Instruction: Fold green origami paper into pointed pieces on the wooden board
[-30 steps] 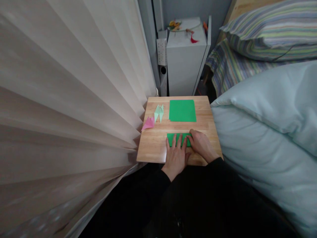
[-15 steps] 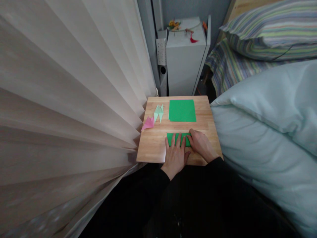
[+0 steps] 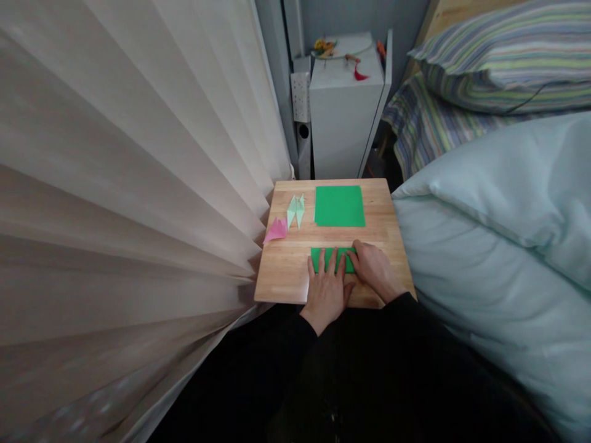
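A green sheet of paper folded into a narrow strip (image 3: 316, 258) lies near the front of a small wooden table (image 3: 281, 277). My left hand (image 3: 325, 289) rests on it with fingers spread, pressing it down. At the strip's right end, my right hand (image 3: 373, 266) has its fingers curled and touching the paper; whether they pinch its edge is partly hidden. Farther back lies a stack of green square paper (image 3: 340, 206). To its left are a pale green folded paper figure (image 3: 296, 211) and a pink folded paper figure (image 3: 276, 229).
A pleated curtain (image 3: 184, 154) hangs along the table's left side. A bed with a pale blue quilt (image 3: 484, 246) and a striped pillow (image 3: 508, 55) stands on the right. Behind the table is a white cabinet (image 3: 341, 123) with a red tassel (image 3: 359, 72) on top.
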Demonstrator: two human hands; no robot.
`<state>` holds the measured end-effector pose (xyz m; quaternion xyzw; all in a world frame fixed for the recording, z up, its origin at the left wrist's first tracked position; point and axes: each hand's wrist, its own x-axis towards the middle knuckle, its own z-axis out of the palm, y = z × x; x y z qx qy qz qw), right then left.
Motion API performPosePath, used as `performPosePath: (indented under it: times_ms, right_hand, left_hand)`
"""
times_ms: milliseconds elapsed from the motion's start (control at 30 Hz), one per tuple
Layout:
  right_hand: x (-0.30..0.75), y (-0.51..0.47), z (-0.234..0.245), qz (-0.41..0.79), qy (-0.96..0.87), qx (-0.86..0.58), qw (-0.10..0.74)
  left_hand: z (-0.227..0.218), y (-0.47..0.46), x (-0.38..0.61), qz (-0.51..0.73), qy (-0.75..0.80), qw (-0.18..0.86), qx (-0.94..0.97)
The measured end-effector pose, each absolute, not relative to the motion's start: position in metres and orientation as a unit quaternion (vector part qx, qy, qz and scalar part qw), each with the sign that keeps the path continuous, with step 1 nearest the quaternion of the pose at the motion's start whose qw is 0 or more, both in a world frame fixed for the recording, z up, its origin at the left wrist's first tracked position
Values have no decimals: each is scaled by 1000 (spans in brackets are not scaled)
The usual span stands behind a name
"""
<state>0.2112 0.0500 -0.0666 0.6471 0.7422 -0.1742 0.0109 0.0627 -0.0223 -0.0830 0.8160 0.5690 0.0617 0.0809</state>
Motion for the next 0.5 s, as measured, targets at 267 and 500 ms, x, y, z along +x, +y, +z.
performPosePath:
  times_ms: [267, 500]
  right_hand:
    - [200, 10, -68, -53, 767, 628, -116]
    - [180, -14, -97, -87, 825, 555, -70]
  left_hand:
    - [-86, -18, 52, 44, 592, 78, 801]
    - [-79, -17, 42, 19, 606, 89, 791]
